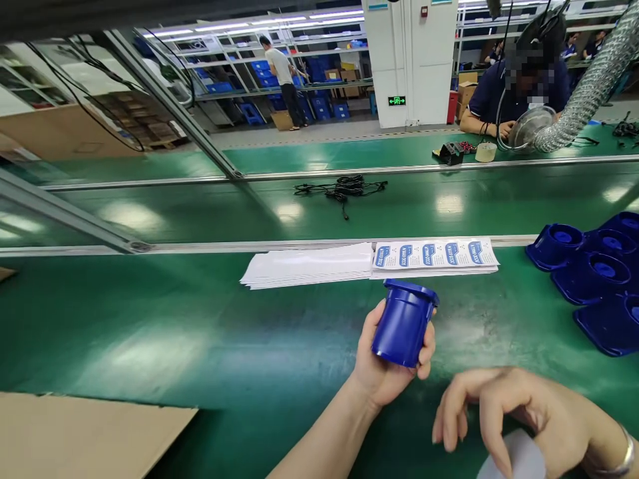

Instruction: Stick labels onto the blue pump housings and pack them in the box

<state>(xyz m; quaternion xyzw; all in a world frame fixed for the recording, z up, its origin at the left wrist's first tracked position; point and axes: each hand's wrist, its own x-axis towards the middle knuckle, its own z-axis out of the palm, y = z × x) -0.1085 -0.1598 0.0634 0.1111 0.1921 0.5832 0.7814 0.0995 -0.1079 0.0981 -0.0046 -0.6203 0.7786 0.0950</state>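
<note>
My left hand (378,374) is closed around a glossy dark blue plastic cup-shaped part (403,326) with a flanged rim at its top, tilted slightly above the green bench. Lower right, my right hand (519,406) has curled fingers, with thumb and forefinger at a pale, smooth, rounded piece (519,456). The frame's bottom edge cuts that piece off, so its kind does not show. Behind the blue part lie a stack of label sheets (434,255) printed in blue and a stack of plain white sheets (309,264), side by side.
Several blue plastic parts with square bases (606,273) stand at the right. A cardboard piece (84,436) covers the lower left. Black cables (344,188) lie on the green strip beyond a metal rail. Across the line, a co-worker (519,93) sits beside a flexible duct (594,86).
</note>
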